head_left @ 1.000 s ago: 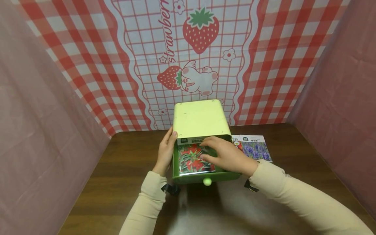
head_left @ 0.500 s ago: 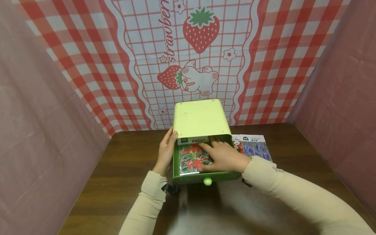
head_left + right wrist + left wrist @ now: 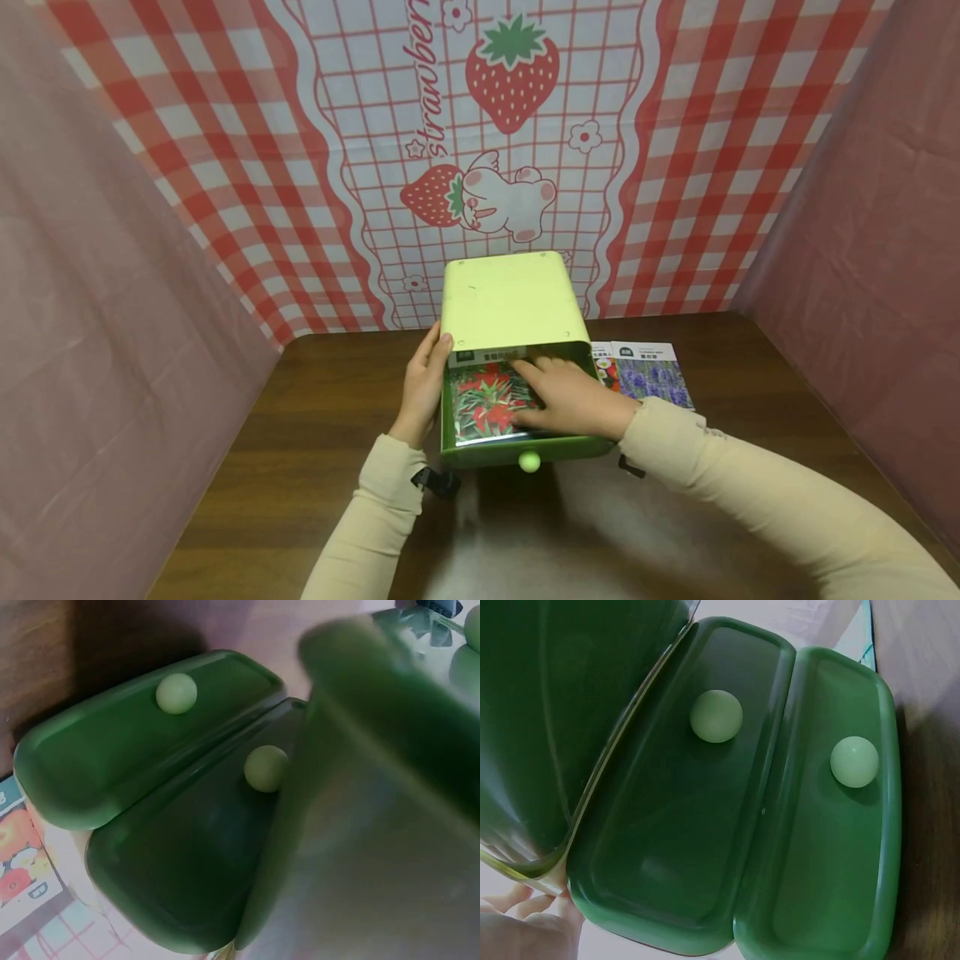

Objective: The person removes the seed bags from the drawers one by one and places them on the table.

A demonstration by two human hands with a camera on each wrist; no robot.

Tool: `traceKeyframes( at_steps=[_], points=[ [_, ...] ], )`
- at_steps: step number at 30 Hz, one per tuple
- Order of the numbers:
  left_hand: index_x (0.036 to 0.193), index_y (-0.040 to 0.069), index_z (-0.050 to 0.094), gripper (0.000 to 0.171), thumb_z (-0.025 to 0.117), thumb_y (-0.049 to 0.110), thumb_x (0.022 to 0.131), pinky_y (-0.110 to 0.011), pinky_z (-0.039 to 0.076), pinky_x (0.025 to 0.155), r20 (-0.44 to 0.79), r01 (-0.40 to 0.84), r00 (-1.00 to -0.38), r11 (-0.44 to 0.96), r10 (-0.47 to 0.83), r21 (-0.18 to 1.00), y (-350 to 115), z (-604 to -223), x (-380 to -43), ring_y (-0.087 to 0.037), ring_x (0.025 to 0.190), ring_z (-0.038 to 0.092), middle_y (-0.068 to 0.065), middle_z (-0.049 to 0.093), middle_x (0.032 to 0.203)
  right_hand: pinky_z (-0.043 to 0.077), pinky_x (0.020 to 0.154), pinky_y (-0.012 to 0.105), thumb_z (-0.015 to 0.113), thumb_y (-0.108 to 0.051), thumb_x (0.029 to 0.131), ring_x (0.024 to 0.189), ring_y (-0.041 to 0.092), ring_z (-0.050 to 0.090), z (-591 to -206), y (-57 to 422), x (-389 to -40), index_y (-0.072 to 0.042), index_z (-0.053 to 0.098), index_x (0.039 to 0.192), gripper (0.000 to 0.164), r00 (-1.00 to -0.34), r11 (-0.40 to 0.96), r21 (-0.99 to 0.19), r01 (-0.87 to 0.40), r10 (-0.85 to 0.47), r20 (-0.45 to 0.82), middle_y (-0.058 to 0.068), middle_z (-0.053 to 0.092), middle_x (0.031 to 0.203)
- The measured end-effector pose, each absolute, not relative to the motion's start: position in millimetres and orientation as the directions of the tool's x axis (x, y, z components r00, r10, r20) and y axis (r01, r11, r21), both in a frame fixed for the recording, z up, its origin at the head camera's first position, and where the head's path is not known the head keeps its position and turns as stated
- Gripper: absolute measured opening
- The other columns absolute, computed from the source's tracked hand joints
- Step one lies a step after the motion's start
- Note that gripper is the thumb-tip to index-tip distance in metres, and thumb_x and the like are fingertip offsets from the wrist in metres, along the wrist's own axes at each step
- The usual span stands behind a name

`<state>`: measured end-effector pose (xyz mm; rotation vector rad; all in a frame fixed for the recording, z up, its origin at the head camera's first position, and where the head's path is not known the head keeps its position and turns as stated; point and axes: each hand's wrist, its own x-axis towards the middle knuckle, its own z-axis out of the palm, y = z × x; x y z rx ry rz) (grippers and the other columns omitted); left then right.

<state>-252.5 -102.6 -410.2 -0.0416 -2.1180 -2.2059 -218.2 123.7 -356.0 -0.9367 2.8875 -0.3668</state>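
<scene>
A small desktop drawer cabinet (image 3: 513, 300) has a pale yellow-green top, and its green top drawer (image 3: 487, 457) is pulled out. In that drawer lies a seed packet (image 3: 487, 404) picturing red flowers. My right hand (image 3: 573, 400) reaches into the drawer, its thumb and a finger touching the packet. Its other fingertips are hidden. My left hand (image 3: 423, 383) rests along the cabinet's left side, fingers extended; some of it shows at the lower left of the left wrist view. My right hand is out of sight in the right wrist view.
Right of the cabinet lie a purple-flower seed packet (image 3: 652, 379) and, partly hidden, another with red and white flowers (image 3: 606, 367). Two closed lower drawers, the middle one (image 3: 667, 817) and bottom one (image 3: 825, 855), have round knobs. A strawberry-print cloth (image 3: 517, 192) hangs behind.
My right hand has lowered into the drawer, its thumb and finger coming down onto the red-flower packet. The packet has shifted slightly left. My left hand has stayed in place.
</scene>
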Motion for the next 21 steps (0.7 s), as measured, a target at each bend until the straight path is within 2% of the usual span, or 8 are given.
traceKeyframes(
  at_steps=[3, 7, 10, 16, 21],
  points=[
    [0.151, 0.035, 0.035, 0.062, 0.052, 0.057, 0.096, -0.035, 0.050, 0.095, 0.074, 0.076, -0.996, -0.039, -0.040, 0.996, -103.1, -410.4, -252.8, -0.021, 0.112, 0.059, -0.003, 0.049, 0.147, 0.043, 0.105, 0.055, 0.063, -0.043, 0.093, 0.128, 0.041, 0.050, -353.9, 123.8, -218.9, 0.000, 0.035, 0.150, 0.076, -0.833, 0.776, -0.351, -0.524, -0.552, 0.024, 0.027, 0.048, 0.142],
    [0.151, 0.035, 0.036, 0.061, 0.052, 0.056, 0.096, -0.030, 0.051, 0.090, 0.077, 0.079, -0.996, -0.034, -0.044, 0.996, -102.7, -409.8, -252.3, -0.017, 0.106, 0.060, -0.003, 0.050, 0.146, 0.044, 0.106, 0.054, 0.061, -0.038, 0.096, 0.133, 0.039, 0.047, -348.9, 124.7, -218.8, 0.003, 0.030, 0.151, 0.075, -0.870, 0.746, -0.505, -0.433, -0.492, 0.019, 0.026, 0.042, 0.149],
    [0.151, 0.034, 0.036, 0.061, 0.052, 0.056, 0.096, -0.034, 0.050, 0.095, 0.083, 0.084, -0.995, -0.033, -0.049, 0.996, -102.1, -409.9, -252.6, -0.019, 0.110, 0.059, -0.002, 0.049, 0.147, 0.044, 0.105, 0.054, 0.059, -0.037, 0.097, 0.133, 0.039, 0.047, -346.3, 126.0, -218.4, 0.002, 0.028, 0.152, 0.075, -0.892, 0.717, -0.595, -0.362, -0.452, -0.002, 0.025, 0.042, 0.150],
    [0.153, 0.031, 0.035, 0.064, 0.052, 0.055, 0.096, -0.044, 0.042, 0.109, 0.091, 0.093, -0.995, -0.026, -0.051, 0.995, -101.2, -410.4, -252.7, -0.024, 0.127, 0.051, -0.002, 0.042, 0.153, 0.054, 0.093, 0.046, 0.058, -0.032, 0.099, 0.117, 0.034, 0.061, -345.9, 128.4, -221.5, 0.002, 0.031, 0.151, 0.068, -0.916, 0.595, -0.785, -0.169, -0.388, -0.097, 0.024, 0.057, 0.135],
    [0.153, 0.030, 0.034, 0.064, 0.051, 0.056, 0.097, -0.042, 0.046, 0.104, 0.089, 0.090, -0.995, -0.020, -0.054, 0.996, -100.8, -409.6, -252.1, -0.024, 0.121, 0.055, -0.005, 0.044, 0.152, 0.055, 0.094, 0.040, 0.058, -0.020, 0.099, 0.115, 0.037, 0.062, -345.4, 129.2, -225.8, 0.009, 0.016, 0.152, 0.073, -0.904, 0.441, -0.897, 0.036, -0.367, -0.217, 0.031, 0.051, 0.137]
  ],
)
